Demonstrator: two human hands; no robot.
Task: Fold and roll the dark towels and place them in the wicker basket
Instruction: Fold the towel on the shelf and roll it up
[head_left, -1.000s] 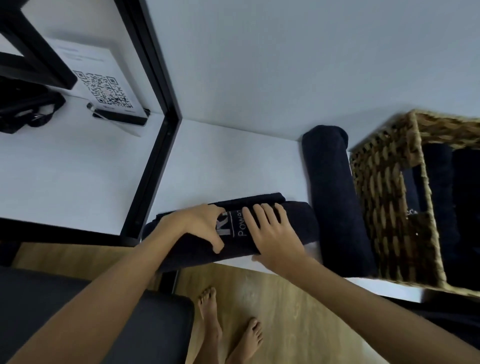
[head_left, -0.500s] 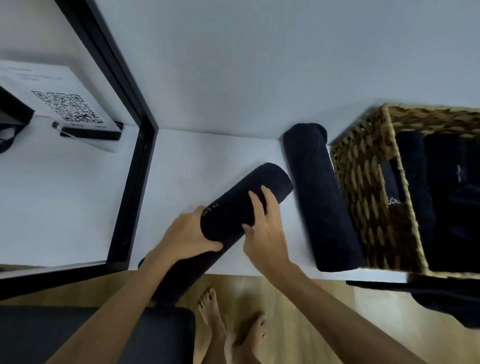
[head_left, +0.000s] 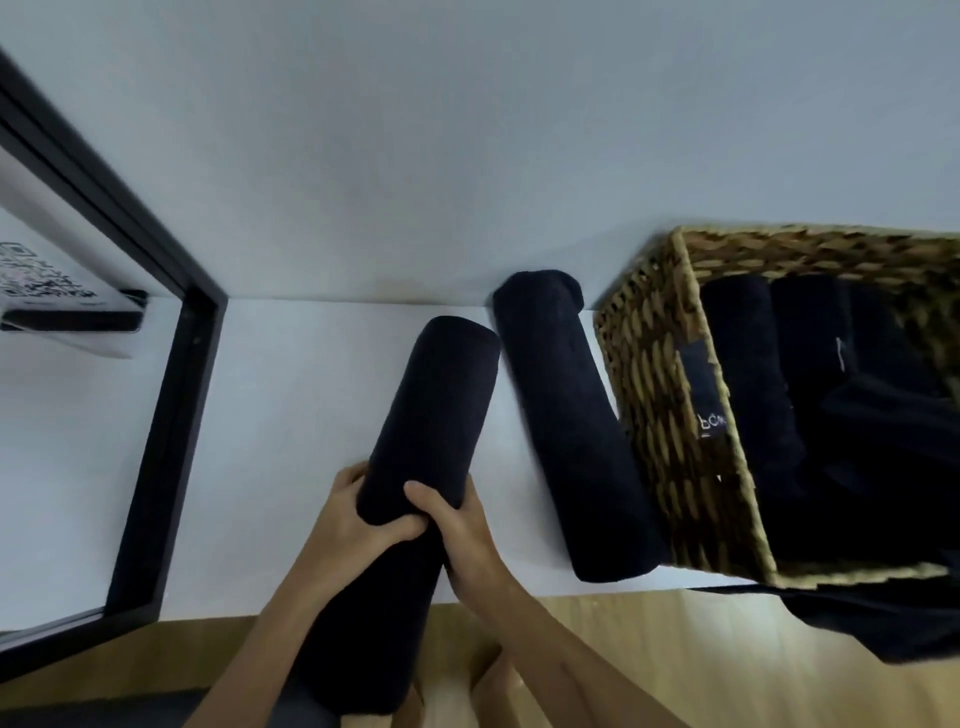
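Note:
A rolled dark towel (head_left: 431, 415) is lifted off the white table (head_left: 291, 395), pointing away from me. My left hand (head_left: 348, 525) grips its near end from the left, and my right hand (head_left: 457, 525) grips it from the right, thumb on top. A second rolled dark towel (head_left: 571, 426) lies on the table between the held roll and the wicker basket (head_left: 654, 374). The basket at the right holds several dark rolled towels (head_left: 748, 384).
A black frame (head_left: 171, 415) borders a white surface at the left, with a QR-code sheet (head_left: 31, 275) on it. Dark cloth (head_left: 883, 618) hangs off the table edge below the basket. Wooden floor (head_left: 675, 665) lies below.
The roll lay crosswise at the table's front edge under both hands. It has been picked up and swung lengthwise, and both hands now hold its near end.

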